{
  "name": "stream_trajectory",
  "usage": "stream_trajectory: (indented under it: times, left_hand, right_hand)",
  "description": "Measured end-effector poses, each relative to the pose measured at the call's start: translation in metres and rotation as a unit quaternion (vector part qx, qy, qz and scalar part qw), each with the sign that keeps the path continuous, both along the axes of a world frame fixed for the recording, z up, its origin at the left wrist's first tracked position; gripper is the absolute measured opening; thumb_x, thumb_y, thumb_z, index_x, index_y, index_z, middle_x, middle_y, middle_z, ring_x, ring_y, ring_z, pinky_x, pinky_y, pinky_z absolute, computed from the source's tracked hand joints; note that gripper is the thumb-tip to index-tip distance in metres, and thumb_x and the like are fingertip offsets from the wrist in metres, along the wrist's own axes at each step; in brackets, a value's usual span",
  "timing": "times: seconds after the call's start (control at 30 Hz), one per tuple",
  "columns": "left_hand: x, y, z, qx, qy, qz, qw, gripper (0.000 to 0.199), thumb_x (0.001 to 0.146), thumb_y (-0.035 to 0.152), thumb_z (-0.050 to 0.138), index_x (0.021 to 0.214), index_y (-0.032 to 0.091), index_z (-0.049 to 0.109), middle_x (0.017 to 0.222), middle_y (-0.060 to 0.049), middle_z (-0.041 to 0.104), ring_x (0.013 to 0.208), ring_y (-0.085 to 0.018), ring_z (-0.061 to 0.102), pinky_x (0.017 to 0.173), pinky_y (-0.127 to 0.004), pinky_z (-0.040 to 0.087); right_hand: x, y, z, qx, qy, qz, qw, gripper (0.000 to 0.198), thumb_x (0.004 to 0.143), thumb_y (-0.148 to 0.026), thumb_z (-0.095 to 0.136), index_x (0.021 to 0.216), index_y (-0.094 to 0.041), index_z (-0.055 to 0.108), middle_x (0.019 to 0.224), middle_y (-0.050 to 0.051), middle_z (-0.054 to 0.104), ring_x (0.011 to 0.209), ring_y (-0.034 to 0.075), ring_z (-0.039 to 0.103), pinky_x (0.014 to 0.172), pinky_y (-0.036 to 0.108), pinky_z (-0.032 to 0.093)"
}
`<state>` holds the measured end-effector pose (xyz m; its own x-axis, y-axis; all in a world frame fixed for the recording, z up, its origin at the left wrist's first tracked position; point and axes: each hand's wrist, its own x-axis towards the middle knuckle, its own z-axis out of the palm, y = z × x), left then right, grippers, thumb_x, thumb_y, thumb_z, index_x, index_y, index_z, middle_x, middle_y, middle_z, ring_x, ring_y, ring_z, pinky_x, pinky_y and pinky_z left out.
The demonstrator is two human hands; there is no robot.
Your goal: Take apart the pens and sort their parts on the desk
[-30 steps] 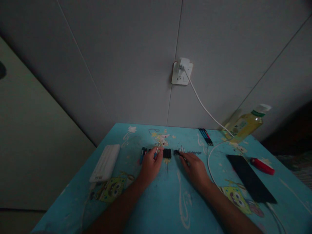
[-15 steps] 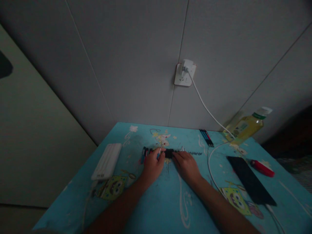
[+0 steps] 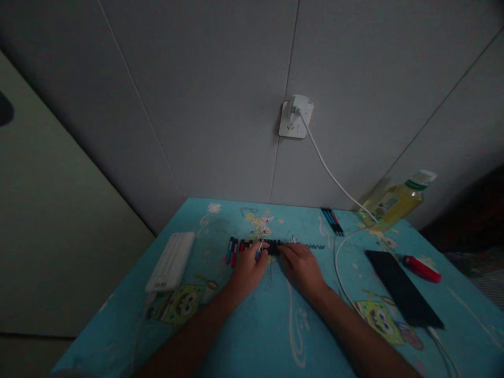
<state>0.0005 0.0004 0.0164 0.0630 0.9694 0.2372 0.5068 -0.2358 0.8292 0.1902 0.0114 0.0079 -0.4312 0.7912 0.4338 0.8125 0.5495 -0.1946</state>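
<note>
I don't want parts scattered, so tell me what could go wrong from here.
The right hand is at the row of black pieces, so a nudge might push them out of line.
The left hand holds a slim blue item close to that row; its tip could catch a piece.
The white cable curves near the right forearm, so a sweep of that arm might snag it.

Black pieces (image 3: 272,247) of seemingly matt plastic, smooth clear plastic bottle (image 3: 398,205), smooth matt wall (image 3: 220,115), plastic socket (image 3: 285,127)
</note>
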Motion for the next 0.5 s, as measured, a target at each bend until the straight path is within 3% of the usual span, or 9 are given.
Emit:
stream_trajectory:
  times: [0.13, 0.3, 0.5]
  left_hand:
    - [0.003, -0.001, -0.004, 0.007, -0.002, -0.044, 0.999, 0.028, 0.097, 0.031, 0.043, 0.109, 0.02, 0.066, 0.101, -0.005, 0.072, 0.095, -0.02, 0.065, 0.085, -0.029, 0.046]
    - [0.008, -0.009, -0.004, -0.006, 0.038, -0.124, 0.992, 0.037, 0.101, 0.037, 0.036, 0.086, 0.019, 0.065, 0.076, -0.002, 0.068, 0.07, -0.016, 0.062, 0.065, -0.025, 0.042]
    - [0.008, -0.015, 0.001, -0.001, 0.074, -0.169, 0.983, 0.036, 0.1, 0.036, 0.038, 0.084, 0.018, 0.065, 0.081, -0.004, 0.069, 0.077, -0.019, 0.063, 0.071, -0.027, 0.043]
  right_hand:
    - [0.005, -0.008, 0.008, 0.001, 0.078, 0.016, 0.997, 0.03, 0.097, -0.02, 0.047, 0.124, -0.021, 0.061, 0.108, 0.01, 0.067, 0.098, 0.024, 0.061, 0.09, 0.042, 0.049]
    - [0.01, -0.018, 0.015, 0.007, 0.128, 0.032, 0.991, 0.034, 0.097, -0.025, 0.049, 0.13, -0.024, 0.057, 0.115, 0.011, 0.063, 0.104, 0.025, 0.059, 0.092, 0.044, 0.05]
    - [0.019, -0.02, 0.019, -0.002, 0.118, 0.072, 0.99, 0.021, 0.096, -0.024, 0.053, 0.112, -0.024, 0.067, 0.109, 0.01, 0.063, 0.101, 0.024, 0.06, 0.089, 0.042, 0.052]
